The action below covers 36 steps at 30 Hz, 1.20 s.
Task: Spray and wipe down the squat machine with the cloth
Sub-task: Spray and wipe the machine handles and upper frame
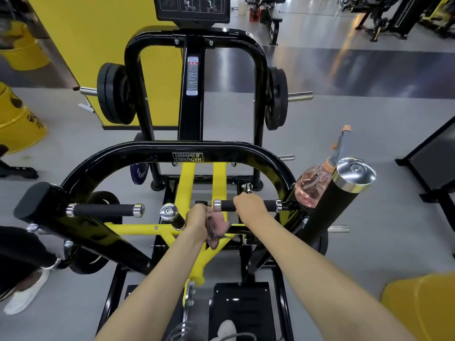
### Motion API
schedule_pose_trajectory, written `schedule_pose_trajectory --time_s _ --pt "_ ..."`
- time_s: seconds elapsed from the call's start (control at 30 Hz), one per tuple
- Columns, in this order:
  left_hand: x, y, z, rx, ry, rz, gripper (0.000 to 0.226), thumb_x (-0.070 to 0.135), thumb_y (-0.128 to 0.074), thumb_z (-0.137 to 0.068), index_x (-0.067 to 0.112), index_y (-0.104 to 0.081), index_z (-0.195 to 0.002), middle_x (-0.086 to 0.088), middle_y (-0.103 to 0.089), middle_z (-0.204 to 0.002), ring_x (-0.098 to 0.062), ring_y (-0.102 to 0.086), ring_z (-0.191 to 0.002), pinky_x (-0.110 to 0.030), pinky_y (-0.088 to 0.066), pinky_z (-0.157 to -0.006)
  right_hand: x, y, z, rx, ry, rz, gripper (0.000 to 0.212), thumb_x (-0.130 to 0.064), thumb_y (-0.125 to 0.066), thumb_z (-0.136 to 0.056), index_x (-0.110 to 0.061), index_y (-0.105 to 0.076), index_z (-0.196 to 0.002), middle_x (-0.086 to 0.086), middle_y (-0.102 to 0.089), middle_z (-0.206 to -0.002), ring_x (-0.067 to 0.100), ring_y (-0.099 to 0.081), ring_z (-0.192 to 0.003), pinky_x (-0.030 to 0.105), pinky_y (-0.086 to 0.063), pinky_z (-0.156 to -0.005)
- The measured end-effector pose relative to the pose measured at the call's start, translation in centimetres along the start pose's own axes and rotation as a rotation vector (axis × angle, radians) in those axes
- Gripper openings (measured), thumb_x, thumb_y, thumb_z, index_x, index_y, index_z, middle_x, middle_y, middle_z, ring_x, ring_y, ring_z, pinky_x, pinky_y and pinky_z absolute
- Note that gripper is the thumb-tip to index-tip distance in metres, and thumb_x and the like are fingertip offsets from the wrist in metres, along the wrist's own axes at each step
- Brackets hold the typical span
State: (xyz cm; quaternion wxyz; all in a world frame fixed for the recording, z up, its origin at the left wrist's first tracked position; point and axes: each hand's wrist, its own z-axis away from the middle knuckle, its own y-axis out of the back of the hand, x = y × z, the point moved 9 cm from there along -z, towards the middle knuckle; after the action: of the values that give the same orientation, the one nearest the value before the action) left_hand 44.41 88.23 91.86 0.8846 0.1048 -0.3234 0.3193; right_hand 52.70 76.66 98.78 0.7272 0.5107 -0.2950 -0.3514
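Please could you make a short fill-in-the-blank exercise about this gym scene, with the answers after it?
1. The left hand holds a ___ cloth.
2. The right hand grips a ___ handle.
3. The spray bottle stands to the ___ of both hands.
4. The label on the squat machine reads Hammer ___.

Answers: pink; black; right; Strength

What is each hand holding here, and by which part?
The left hand grips the pink cloth by its bunched upper part; the rest hangs below. The right hand grips the black handle around its middle.
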Motion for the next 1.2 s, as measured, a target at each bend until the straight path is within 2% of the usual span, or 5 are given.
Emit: schedule_pose_trajectory --time_s 0.27,0.63,0.9,1.07,1.2 --pt "2.8 -3.3 1.7 -0.090 -0.348 -0.162 0.021 0.019 -0.039 -0.096 0.018 -0.060 -0.097 -0.018 -0.050 -0.055 -0.030 -0.055 -0.049 -0.028 -0.041 -0.042 0.0 0.5 0.3 0.022 0.004 0.003 0.030 0.007 -0.052 -0.086 -0.006 -0.059 -0.112 0.014 -0.062 -0.107 0.033 -0.062 -0.096 0.042 -0.053 -0.080" --pt "2.9 -5.0 5.8 -0.070 -1.387 -1.186 0.047 -0.015 -0.046 -0.079 -0.005 -0.050 -0.125 -0.014 -0.046 -0.131 -0.027 -0.045 -0.120 -0.036 -0.051 -0.076 -0.1 0.1 0.1 0.038 0.029 0.056 0.021 0.000 -0.058 -0.086 -0.007 -0.061 -0.106 0.011 -0.062 -0.105 0.031 -0.063 -0.097 0.040 -0.054 -0.078" --pt "-0.4 -3.8 6.4 -0.044 -1.205 -1.095 0.059 -0.002 -0.044 -0.094 0.001 -0.024 -0.149 -0.018 -0.022 -0.156 -0.022 -0.010 -0.144 -0.040 -0.024 -0.117 0.0 -0.4 -0.3 0.038 0.001 0.040 0.016 -0.006 -0.056 -0.092 -0.006 -0.062 -0.107 0.012 -0.062 -0.106 0.032 -0.064 -0.095 0.041 -0.055 -0.076" --pt "-0.8 -1.7 3.6 0.045 -0.874 -0.859 0.032 -0.003 -0.037 -0.091 0.017 -0.058 -0.103 -0.009 -0.066 -0.113 -0.035 -0.063 -0.079 -0.044 -0.054 -0.058 0.1 -0.4 -0.3 0.032 0.002 0.039 0.018 -0.003 -0.055 -0.090 -0.007 -0.061 -0.107 0.013 -0.060 -0.105 0.032 -0.063 -0.095 0.040 -0.054 -0.076" --pt "-1.1 1.6 1.5 0.154 -0.504 -0.247 0.031 0.012 -0.036 -0.099 0.017 -0.064 -0.088 -0.018 -0.069 -0.078 -0.035 -0.067 -0.070 -0.054 -0.055 -0.064 0.0 -0.5 -0.4 0.036 0.007 0.031 0.021 -0.004 -0.054 -0.091 -0.007 -0.058 -0.111 0.013 -0.060 -0.107 0.033 -0.063 -0.097 0.039 -0.051 -0.075"
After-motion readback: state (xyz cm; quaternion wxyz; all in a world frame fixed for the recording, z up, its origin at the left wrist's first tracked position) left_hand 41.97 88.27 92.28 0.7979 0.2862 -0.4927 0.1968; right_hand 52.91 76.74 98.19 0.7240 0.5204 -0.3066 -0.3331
